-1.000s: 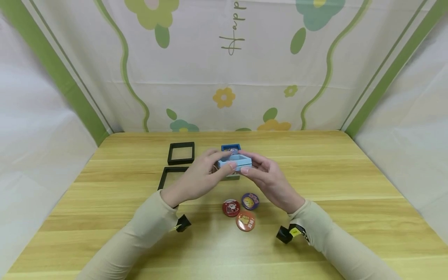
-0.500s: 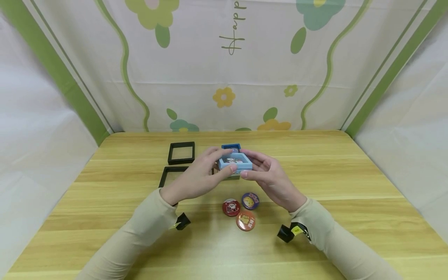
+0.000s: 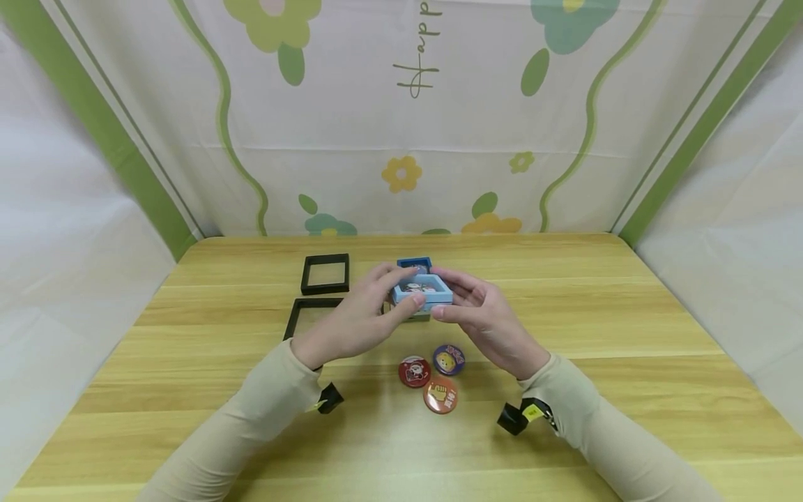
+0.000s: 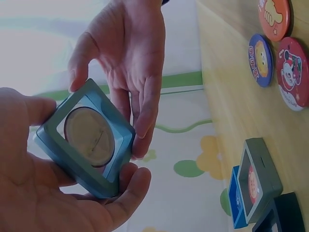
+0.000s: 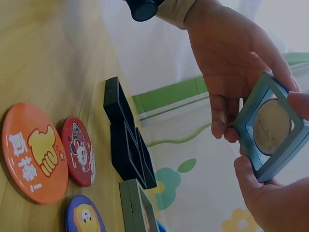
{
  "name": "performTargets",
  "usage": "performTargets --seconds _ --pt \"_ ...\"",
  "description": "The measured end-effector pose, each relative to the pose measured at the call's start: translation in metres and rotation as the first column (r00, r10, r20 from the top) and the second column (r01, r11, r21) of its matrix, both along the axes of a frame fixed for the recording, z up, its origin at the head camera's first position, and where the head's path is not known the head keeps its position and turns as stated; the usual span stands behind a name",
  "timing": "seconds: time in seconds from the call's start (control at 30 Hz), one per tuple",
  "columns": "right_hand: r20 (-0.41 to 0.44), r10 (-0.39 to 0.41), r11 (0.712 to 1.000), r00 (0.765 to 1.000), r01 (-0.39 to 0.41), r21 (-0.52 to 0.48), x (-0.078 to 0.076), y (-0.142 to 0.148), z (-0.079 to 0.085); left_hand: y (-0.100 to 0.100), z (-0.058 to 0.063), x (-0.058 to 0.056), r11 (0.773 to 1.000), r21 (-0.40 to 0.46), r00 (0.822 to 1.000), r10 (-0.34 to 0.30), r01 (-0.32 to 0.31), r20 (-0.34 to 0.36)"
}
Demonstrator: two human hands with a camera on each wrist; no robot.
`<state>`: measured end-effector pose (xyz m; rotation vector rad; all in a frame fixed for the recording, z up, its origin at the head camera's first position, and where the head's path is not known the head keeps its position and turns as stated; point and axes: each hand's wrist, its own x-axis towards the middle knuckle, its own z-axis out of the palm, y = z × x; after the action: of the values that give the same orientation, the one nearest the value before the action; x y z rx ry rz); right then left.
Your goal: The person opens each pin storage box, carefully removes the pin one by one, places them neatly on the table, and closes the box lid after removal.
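A light blue square display frame (image 3: 436, 298) is held up between both hands, above the far middle of the table. Inside it sits a round badge (image 4: 90, 137), its plain back and pin facing the wrist cameras. My left hand (image 3: 357, 317) grips the left side of the frame, thumb on the near edge and fingers over the far one. The right hand (image 3: 489, 324) holds the right corner, its thumb at the near edge and fingers behind. In the head view the badge's printed face shows through the window.
Nearer on the wooden table lie a red badge (image 3: 415, 372), a purple badge (image 3: 448, 360) and an orange badge (image 3: 440, 395). Two black frames (image 3: 325, 290) lie at left. Behind the hands are a dark blue frame (image 3: 405, 263) and a grey-green frame (image 4: 265, 164), each holding a badge.
A second ago the window of the light blue frame looked plain; since half a second ago the badge's printed face shows in it. Both hands keep their hold, nearly still.
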<state>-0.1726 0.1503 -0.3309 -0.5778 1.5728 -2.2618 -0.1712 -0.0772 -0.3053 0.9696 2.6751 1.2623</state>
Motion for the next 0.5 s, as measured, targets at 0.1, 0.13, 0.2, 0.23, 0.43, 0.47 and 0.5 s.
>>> performTargets --seconds 0.1,0.13,0.2,0.23,0.43,0.47,0.5 --pt "0.011 0.003 1.0 1.0 -0.003 -0.003 -0.0002 0.0003 -0.0011 0.0016 -0.0015 -0.0001 1.0 0.009 1.0 -0.005 0.005 -0.007" --pt "0.014 0.004 1.0 1.0 -0.004 -0.004 0.0 0.0004 -0.0012 0.0021 -0.0018 0.0002 1.0 0.01 1.0 -0.005 0.005 -0.01" --pt "0.02 0.008 1.0 1.0 -0.008 -0.007 0.0 0.0007 -0.0017 0.0029 -0.0021 0.001 1.0 0.014 1.0 -0.003 0.004 -0.014" --pt "0.022 0.009 1.0 1.0 -0.009 -0.008 0.0001 0.0007 -0.0016 0.0033 -0.0022 0.0014 1.0 0.014 1.0 0.0 0.001 -0.017" --pt "0.016 0.017 1.0 1.0 -0.017 -0.021 0.0009 0.0006 0.0004 0.0044 -0.002 0.0031 1.0 0.025 1.0 0.016 -0.015 -0.02" --pt "0.014 0.017 1.0 1.0 -0.017 -0.024 0.0008 0.0004 0.0004 0.0045 -0.0021 0.0031 0.999 0.029 1.0 0.017 -0.016 -0.018" --pt "0.015 0.016 0.999 1.0 -0.015 -0.028 0.0011 0.0 0.0007 0.0047 -0.0023 0.003 0.999 0.032 1.0 0.017 -0.017 -0.018"
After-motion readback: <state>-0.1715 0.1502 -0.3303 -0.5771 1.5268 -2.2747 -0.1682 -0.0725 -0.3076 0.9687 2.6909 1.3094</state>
